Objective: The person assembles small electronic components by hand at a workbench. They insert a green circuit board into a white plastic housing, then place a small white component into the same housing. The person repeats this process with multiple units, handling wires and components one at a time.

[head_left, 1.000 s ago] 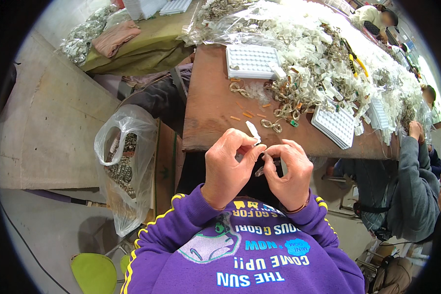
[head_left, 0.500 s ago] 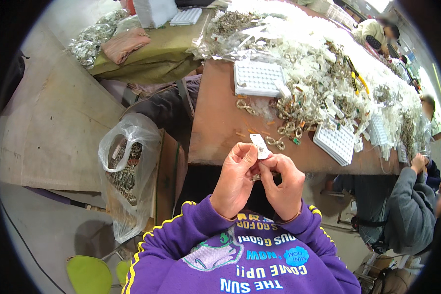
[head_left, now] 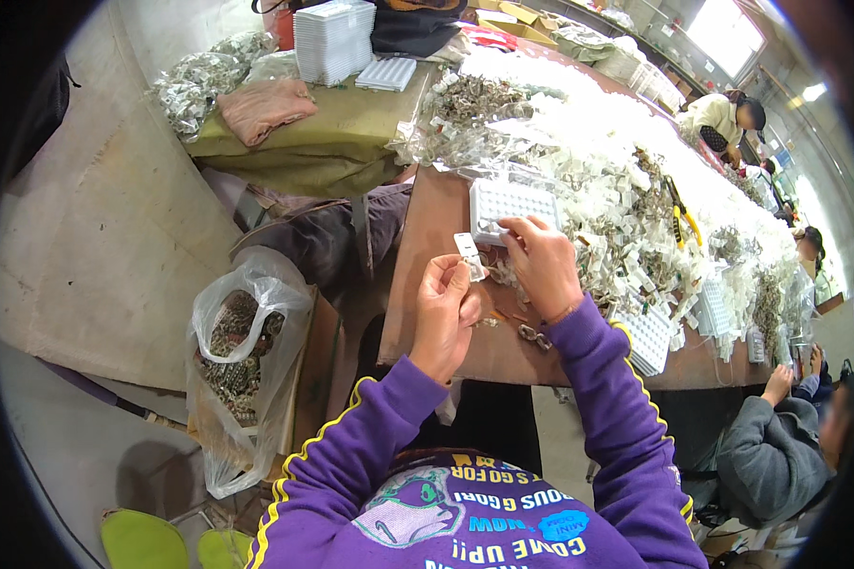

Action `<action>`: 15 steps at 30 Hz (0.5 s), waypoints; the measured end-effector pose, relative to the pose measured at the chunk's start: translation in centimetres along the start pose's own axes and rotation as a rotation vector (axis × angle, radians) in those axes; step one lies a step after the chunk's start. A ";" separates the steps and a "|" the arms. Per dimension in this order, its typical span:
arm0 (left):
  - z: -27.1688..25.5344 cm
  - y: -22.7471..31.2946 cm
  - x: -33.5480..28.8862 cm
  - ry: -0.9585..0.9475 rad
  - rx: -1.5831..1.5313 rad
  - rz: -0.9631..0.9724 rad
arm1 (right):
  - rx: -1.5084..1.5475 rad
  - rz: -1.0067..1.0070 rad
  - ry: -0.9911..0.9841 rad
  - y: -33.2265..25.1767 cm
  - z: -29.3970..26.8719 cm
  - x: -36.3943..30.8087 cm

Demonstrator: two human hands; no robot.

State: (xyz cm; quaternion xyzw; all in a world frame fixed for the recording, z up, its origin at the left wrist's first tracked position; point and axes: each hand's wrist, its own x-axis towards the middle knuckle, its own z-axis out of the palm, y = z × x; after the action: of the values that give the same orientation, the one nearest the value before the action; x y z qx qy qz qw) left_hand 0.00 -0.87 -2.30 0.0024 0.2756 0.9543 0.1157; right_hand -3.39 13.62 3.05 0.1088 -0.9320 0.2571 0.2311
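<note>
Between the thumb and fingers of my left hand [head_left: 444,308] is a small white hang card [head_left: 466,246], held upright, with a clear plastic piece at its lower end. My right hand [head_left: 545,270] reaches over the near edge of a white tray [head_left: 489,196] with rows of round hollows. Its thumb and forefinger come together there; whether something small is between them, I cannot make out. Metallic loops [head_left: 533,337], like chain bracelets, lie on the brown table [head_left: 417,284] below my right hand.
A large heap of clear packets and cards [head_left: 626,171] covers the table, with yellow-handled pliers [head_left: 678,213] on it. Another white tray [head_left: 647,339] sits to the right. A plastic bag of chains [head_left: 242,351] stands at the left. Co-workers [head_left: 778,446] sit along the right side.
My hands have parted. The right hand has left the card and moved up to the tray; the left keeps the card, now a little further left. The view has tilted up.
</note>
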 end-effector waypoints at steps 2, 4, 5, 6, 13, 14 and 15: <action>-0.2 0.0 -0.2 0.008 0.028 -0.006 | -0.062 -0.053 -0.013 1.0 1.1 1.5; -0.4 0.0 -0.6 -0.021 0.026 -0.011 | -0.106 -0.058 -0.071 1.6 1.8 2.1; -0.5 0.1 -0.6 -0.046 0.014 -0.011 | -0.092 -0.046 -0.082 1.8 2.0 2.3; -0.6 0.2 -0.6 -0.058 -0.015 -0.009 | -0.078 -0.033 -0.093 1.9 2.1 2.4; -0.8 0.1 -0.3 -0.029 -0.104 -0.061 | 0.014 -0.012 -0.067 2.3 2.1 3.6; -0.8 0.0 -0.3 -0.025 -0.110 -0.057 | 0.021 -0.029 -0.092 2.3 2.1 3.7; -0.8 0.0 -0.3 -0.024 -0.121 -0.050 | 0.030 -0.047 -0.117 2.3 2.1 3.8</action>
State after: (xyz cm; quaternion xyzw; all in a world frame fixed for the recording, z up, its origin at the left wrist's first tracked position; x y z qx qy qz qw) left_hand 0.20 -1.31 -2.97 -0.0003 0.2159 0.9659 0.1427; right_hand -8.20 14.10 2.31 0.1489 -0.9372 0.2586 0.1807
